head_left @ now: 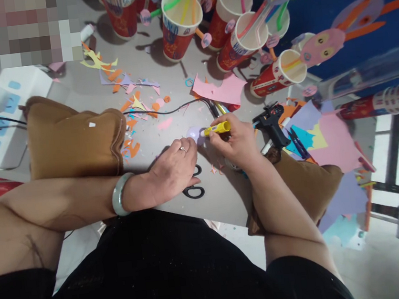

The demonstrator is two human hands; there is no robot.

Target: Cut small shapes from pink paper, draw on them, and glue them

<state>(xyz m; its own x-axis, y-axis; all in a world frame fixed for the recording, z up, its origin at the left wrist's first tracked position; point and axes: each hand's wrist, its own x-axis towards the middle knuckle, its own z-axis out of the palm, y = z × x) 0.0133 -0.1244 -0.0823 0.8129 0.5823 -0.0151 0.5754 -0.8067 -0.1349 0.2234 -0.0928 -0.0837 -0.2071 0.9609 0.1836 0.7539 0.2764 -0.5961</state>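
Observation:
My right hand is closed around a yellow marker, its tip pointing left at a small purple paper piece. My left hand presses the near edge of that piece between its fingers, against the grey table. Black-handled scissors lie partly under my left hand, their blades hidden. Just right of my right hand rests a black hot glue gun. Beyond the marker is a cut sheet of pink paper.
Several red paper cups with straws stand along the back. Paper scraps litter the middle left. A brown cushion lies under my left arm, another cushion by my right. A power strip sits far left; a black cable crosses the table.

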